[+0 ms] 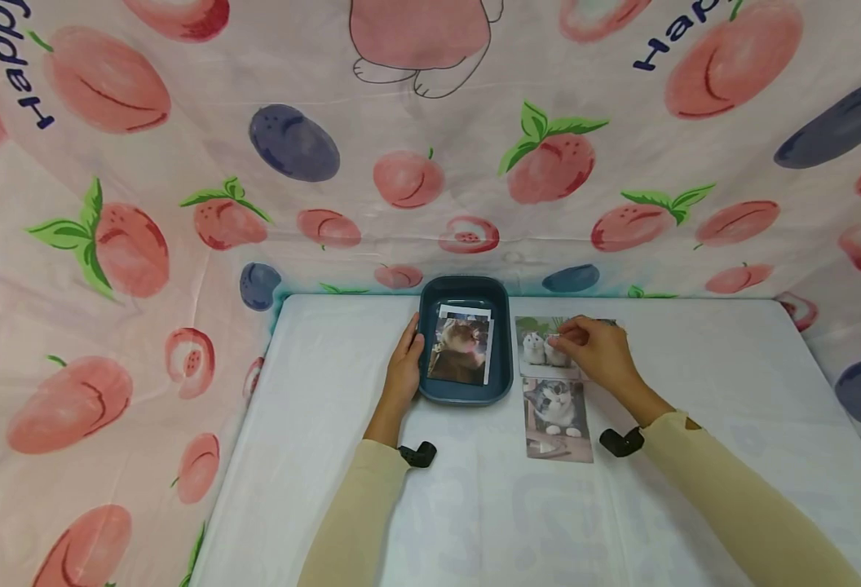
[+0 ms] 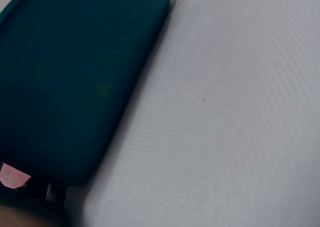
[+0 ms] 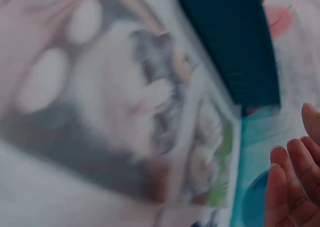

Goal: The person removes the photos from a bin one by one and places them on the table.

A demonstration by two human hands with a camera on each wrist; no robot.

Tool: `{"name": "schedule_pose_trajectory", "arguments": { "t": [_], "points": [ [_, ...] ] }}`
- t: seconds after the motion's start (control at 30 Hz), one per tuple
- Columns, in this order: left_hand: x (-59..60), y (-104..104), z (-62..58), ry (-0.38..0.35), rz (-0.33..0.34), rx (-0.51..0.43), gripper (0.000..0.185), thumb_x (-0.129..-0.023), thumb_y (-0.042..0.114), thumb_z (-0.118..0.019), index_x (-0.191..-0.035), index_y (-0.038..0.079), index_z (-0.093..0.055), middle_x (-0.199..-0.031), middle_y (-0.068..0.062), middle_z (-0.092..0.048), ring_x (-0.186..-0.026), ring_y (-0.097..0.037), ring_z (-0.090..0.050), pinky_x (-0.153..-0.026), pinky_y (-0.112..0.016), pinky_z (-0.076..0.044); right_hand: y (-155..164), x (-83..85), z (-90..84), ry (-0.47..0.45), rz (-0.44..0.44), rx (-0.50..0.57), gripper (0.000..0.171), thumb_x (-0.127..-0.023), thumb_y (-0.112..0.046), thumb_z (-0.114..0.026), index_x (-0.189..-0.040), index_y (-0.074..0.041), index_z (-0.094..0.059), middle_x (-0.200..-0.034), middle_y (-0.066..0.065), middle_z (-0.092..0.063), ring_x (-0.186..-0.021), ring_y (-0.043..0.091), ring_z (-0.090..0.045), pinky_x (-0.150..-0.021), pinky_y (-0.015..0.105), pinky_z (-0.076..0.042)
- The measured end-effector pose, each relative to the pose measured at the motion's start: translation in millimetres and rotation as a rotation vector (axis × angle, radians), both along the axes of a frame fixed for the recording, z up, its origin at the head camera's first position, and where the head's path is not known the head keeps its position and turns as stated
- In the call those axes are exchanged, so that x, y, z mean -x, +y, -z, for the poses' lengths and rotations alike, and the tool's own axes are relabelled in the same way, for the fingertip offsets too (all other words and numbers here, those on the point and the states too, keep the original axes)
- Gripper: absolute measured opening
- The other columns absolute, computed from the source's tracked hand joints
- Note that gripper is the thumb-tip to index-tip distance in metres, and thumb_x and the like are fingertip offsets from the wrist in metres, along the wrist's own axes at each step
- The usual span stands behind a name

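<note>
Two hands worked beside a blue tray (image 1: 504, 383) on a white tabletop (image 1: 695, 367). The left hand (image 1: 404, 368) rested against the tray's left wall, fingers straight. Photos (image 1: 461, 346) lay inside the tray. Just right of the tray, the right hand (image 1: 598, 349) pinched a kitten photo (image 1: 536, 346); a cat photo (image 1: 557, 420) lay just nearer.
</note>
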State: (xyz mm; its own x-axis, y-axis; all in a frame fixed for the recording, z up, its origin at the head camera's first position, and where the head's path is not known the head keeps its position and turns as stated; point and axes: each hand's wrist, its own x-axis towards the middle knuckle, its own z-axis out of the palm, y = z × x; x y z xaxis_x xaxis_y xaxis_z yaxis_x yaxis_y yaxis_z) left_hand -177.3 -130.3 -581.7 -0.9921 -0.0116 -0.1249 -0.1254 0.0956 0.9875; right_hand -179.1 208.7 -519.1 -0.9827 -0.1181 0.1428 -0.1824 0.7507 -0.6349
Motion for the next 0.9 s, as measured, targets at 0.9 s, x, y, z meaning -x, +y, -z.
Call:
{"name": "schedule_pose_trajectory", "arguments": {
  "t": [0.9],
  "points": [
    [0.8, -0.9, 0.2, -0.003, 0.002, 0.011, 0.052, -0.111, 0.042, -0.038, -0.161, 0.032, -0.032, -0.167, 0.009, -0.03, -0.157, -0.019, -0.022, -0.128, -0.051, -0.018, -138.1, 102.2, -24.3, -0.299, -0.438, -0.129, 0.044, -0.092, -0.037, -0.075, -0.124, -0.007, -0.07, -0.121, 0.013, -0.072, -0.112, 0.029, -0.067, -0.098, 0.048, -0.054]
  ]
}}
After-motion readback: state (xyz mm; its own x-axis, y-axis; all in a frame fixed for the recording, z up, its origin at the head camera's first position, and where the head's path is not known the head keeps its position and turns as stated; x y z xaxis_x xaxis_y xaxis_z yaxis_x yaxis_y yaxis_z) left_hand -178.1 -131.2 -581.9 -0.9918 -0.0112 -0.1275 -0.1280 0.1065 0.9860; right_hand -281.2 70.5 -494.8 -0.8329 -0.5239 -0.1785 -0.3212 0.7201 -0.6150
